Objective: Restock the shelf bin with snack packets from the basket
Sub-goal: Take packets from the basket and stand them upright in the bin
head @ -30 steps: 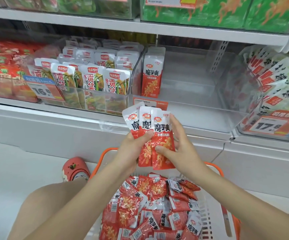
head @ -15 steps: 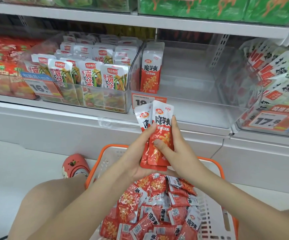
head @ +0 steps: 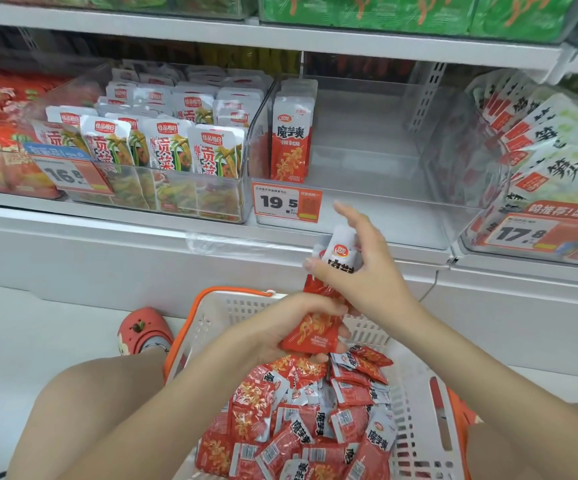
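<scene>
Shop shelving fills the upper view, its clear shelf bin [head: 367, 216] sitting at twelve o'clock above the hands, behind the 19.5 price tag [head: 286, 202]. Inside it a single row of red-and-white snack packets [head: 291, 133] stands upright against the left wall; everything to their three o'clock is bare bin floor. So the restock looks barely begun. At six o'clock the white basket [head: 415, 407] with orange rim holds a deep heap of loose packets [head: 301, 420].

Between bin and basket, a small stack of packets [head: 318, 327] is held upright. The left hand [head: 291, 327] has its grip curled round the stack's lower half. The right hand [head: 360, 271] rests on the top edge, thumb against the front, fingers spread. These packets have yet to reach the bin.
</scene>
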The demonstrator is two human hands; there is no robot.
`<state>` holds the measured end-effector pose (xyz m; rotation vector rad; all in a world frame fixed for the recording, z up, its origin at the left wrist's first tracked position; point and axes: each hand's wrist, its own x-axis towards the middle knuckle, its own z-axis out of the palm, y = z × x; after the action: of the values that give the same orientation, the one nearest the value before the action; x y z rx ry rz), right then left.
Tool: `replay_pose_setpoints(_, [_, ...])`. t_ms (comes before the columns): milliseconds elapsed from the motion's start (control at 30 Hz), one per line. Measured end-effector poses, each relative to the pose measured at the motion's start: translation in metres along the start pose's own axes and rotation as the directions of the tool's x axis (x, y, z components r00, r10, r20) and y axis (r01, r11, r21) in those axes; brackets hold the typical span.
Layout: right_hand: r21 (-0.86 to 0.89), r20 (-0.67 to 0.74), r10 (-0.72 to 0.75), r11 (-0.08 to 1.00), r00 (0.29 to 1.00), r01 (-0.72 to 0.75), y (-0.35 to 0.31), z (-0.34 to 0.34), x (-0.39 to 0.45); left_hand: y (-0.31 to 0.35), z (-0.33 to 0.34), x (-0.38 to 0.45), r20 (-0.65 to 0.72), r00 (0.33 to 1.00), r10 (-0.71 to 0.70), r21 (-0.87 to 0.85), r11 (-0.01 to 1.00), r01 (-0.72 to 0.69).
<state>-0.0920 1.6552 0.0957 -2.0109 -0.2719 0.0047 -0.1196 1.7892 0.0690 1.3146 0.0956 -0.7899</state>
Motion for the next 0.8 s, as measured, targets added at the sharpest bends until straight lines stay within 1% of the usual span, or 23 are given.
replay_pose_setpoints(133, [-0.061,-0.043,0.016,0.998,0.999,-0.019,0.005,0.010,0.000,-0.003,-0.001,0.000,-0.072,0.996,0.046,0.128,0.991,-0.037])
replay_pose_setpoints(233, [-0.028,-0.085,0.000,1.000,0.996,-0.002,0.006,0.014,0.001,-0.004,0.002,0.000,-0.062,0.995,0.078,0.149,0.986,-0.069])
replay_pose_setpoints(267, [-0.016,-0.093,0.000,1.000,0.996,-0.002,0.006,0.013,0.002,-0.004,0.002,-0.001,-0.050,0.995,0.082,0.115,0.990,-0.076])
replay_pose_setpoints(300, [-0.009,-0.111,0.003,1.000,0.994,-0.004,0.004,0.012,0.004,-0.003,0.000,-0.001,-0.043,0.996,0.076,0.043,0.996,-0.074])
replay_pose_setpoints(333, [-0.007,-0.141,0.005,1.000,0.990,-0.006,0.004,0.008,0.008,-0.002,-0.003,0.000,-0.034,0.998,0.060,-0.078,0.995,-0.063])
replay_pose_setpoints(400, [0.011,-0.237,0.015,1.000,0.972,-0.013,0.006,-0.001,0.018,0.002,-0.012,0.002,0.002,0.998,0.063,-0.321,0.945,-0.059])
replay_pose_setpoints(433, [0.029,-0.280,0.023,0.999,0.960,-0.016,0.007,-0.005,0.022,0.003,-0.014,0.002,0.032,0.995,0.093,-0.366,0.928,-0.075])
replay_pose_setpoints(467, [0.037,-0.304,0.030,0.999,0.952,-0.020,0.008,-0.008,0.025,0.004,-0.014,0.002,0.055,0.991,0.121,-0.336,0.937,-0.095])
replay_pose_setpoints(500, [0.024,-0.311,0.034,0.999,0.950,-0.028,0.009,-0.010,0.025,0.004,-0.012,0.001,0.061,0.989,0.132,-0.257,0.960,-0.112])
replay_pose_setpoints(567, [-0.030,-0.283,0.040,0.998,0.958,-0.050,0.012,-0.008,0.023,0.001,-0.004,0.000,0.031,0.991,0.132,-0.030,0.991,-0.131])
replay_pose_setpoints(633, [-0.003,-0.245,0.076,0.997,0.967,-0.079,0.014,-0.004,0.019,-0.005,0.002,0.002,-0.009,0.991,0.132,0.130,0.983,-0.130])
replay_pose_setpoints(667, [0.037,-0.236,0.090,0.996,0.968,-0.083,0.014,-0.003,0.018,-0.007,0.004,0.003,-0.033,0.991,0.129,0.159,0.980,-0.122])
replay_pose_setpoints(700, [0.070,-0.239,0.102,0.994,0.966,-0.087,0.013,-0.002,0.017,-0.009,0.006,0.004,-0.056,0.991,0.122,0.151,0.982,-0.113])
replay_pose_setpoints(800, [0.119,-0.246,0.132,0.987,0.960,-0.105,0.011,-0.001,0.017,-0.010,0.009,0.005,-0.079,0.992,0.099,0.044,0.994,-0.096])
